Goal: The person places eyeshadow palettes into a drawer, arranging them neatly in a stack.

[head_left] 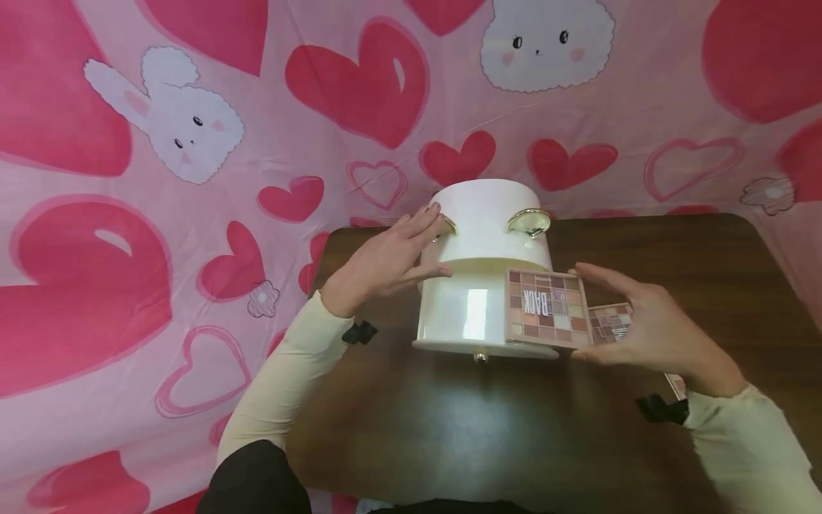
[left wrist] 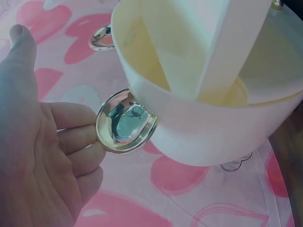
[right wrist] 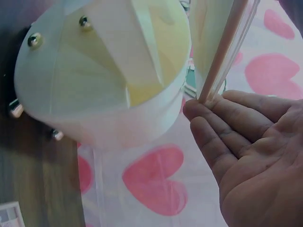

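A white rounded cosmetic organizer (head_left: 491, 228) with shiny gold side handles (head_left: 529, 222) stands on the table, a small gold knob (head_left: 480, 355) low on its front. In the left wrist view, its top compartment (left wrist: 199, 118) has an upright white panel inside. My left hand (head_left: 392, 260) lies against its left side, with extended fingers touching the gold handle (left wrist: 125, 124). My right hand (head_left: 661, 328) pinches an eyeshadow palette (head_left: 547, 308) by its right edge, between thumb and fingers. The palette, lettered "BACK", is held in front of the organizer's right side. Its narrow edge (right wrist: 222, 56) shows in the right wrist view.
Another eyeshadow palette (head_left: 610, 325) is partly hidden behind my right hand. The corner of a further flat item (head_left: 676, 385) shows near my right wrist. Under everything is a dark wooden table (head_left: 398, 428), backed by a pink cloth (head_left: 385, 178) with hearts and rabbits.
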`<state>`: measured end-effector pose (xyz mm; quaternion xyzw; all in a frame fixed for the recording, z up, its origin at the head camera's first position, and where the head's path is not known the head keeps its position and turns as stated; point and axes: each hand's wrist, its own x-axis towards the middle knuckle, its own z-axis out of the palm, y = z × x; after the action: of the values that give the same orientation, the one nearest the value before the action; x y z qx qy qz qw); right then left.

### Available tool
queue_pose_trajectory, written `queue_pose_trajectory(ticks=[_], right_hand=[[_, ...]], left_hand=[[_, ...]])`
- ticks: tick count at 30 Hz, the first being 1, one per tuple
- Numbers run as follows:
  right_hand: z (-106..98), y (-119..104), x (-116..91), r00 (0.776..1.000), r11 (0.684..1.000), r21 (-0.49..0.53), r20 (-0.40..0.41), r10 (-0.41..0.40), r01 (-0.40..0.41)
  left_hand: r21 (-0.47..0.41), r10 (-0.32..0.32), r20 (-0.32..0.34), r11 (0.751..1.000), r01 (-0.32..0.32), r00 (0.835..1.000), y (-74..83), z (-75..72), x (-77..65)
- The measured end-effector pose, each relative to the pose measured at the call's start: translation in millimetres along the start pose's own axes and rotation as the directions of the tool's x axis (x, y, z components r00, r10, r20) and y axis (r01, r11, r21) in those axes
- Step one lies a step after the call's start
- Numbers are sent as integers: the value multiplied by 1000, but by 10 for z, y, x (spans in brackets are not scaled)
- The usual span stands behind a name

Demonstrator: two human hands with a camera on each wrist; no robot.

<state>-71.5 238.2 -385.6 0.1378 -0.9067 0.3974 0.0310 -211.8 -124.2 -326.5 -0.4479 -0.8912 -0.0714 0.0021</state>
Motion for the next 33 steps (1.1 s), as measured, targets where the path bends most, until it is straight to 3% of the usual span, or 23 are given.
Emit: queue_pose_trajectory(ticks=[7,13,22,33], right_hand=[[91,-149,183,997,998,56,72,2,-6],[201,-188,289,993,999,25,109,-39,36],[342,-308,442,983,999,25,182,-25,21],[590,-389,687,964,989,79,226,-139,124]], left_hand=[[10,-4,-1,1000,4,1000,-2,1,-16],[4,6,4,1000,-6,1000,-1,-9,-2],[-5,-13,51,1000,13,999,9,-60,7],[-33,-24,66,999,26,998,-8,-83,-12]])
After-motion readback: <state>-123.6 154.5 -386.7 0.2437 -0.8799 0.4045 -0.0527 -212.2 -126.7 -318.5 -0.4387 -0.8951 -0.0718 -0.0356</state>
